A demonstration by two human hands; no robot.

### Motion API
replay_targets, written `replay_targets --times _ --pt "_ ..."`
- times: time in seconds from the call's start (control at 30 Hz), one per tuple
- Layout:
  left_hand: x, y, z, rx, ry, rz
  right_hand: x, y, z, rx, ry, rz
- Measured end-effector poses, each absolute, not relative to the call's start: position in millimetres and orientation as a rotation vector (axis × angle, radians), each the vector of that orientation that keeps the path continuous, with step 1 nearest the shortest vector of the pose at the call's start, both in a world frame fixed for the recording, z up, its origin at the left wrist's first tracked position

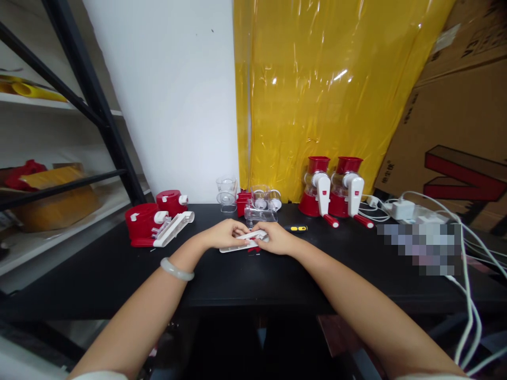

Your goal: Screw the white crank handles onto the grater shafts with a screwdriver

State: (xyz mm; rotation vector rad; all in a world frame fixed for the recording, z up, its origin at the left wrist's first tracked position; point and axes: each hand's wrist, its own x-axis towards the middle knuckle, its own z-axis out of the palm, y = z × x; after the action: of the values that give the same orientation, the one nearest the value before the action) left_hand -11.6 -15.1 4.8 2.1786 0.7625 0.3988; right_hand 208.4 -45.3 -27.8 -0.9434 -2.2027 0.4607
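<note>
My left hand (225, 234) and my right hand (278, 239) meet at the middle of the black table. Between them they grip a white plastic crank arm (256, 234), fingers curled on both its ends. A long white plastic strip (227, 249) shows just under my left fingers; I cannot tell whether it is a separate piece. Small red pieces (253, 249) lie beside it, partly covered by my right hand. Just behind are clear plastic housings (261, 214), a clear cup (227, 190) and a red hopper (243, 203). A yellow-and-black screwdriver (299, 228) rests right of my hands.
Two assembled red-and-white rotary graters (318, 190) stand at the back right, their cranks facing me. Red grater bases (142, 224) and white crank arms (174, 229) sit at the left. White cables (467, 285) and a power strip (431, 219) occupy the right side. A black-framed shelf (106, 132) borders the left.
</note>
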Motion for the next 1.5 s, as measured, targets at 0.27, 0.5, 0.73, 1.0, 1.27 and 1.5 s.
replay_targets --times 0.27,0.5,0.73,1.0,1.27,1.5 --pt "-11.3 -17.8 6.8 2.302 0.744 0.409 205.8 -45.5 -27.0 -0.953 -2.221 0.440" --pt "-11.0 -20.7 10.6 2.371 0.748 0.390 204.6 -48.5 -25.6 -0.975 -2.226 0.434" --pt "-10.0 -23.8 14.5 2.420 0.778 0.350 204.1 -46.7 -29.7 -1.005 -2.215 0.425" --pt "-10.8 -24.8 15.3 2.500 0.763 0.314 201.2 -51.3 -26.7 -1.055 -2.214 0.432" --pt "-12.0 -22.2 11.9 2.557 0.767 0.300 201.1 -53.4 -25.6 -1.039 -2.218 0.446" --pt "-11.9 -24.6 12.9 2.559 0.802 0.273 200.7 -53.9 -25.4 -1.009 -2.228 0.451"
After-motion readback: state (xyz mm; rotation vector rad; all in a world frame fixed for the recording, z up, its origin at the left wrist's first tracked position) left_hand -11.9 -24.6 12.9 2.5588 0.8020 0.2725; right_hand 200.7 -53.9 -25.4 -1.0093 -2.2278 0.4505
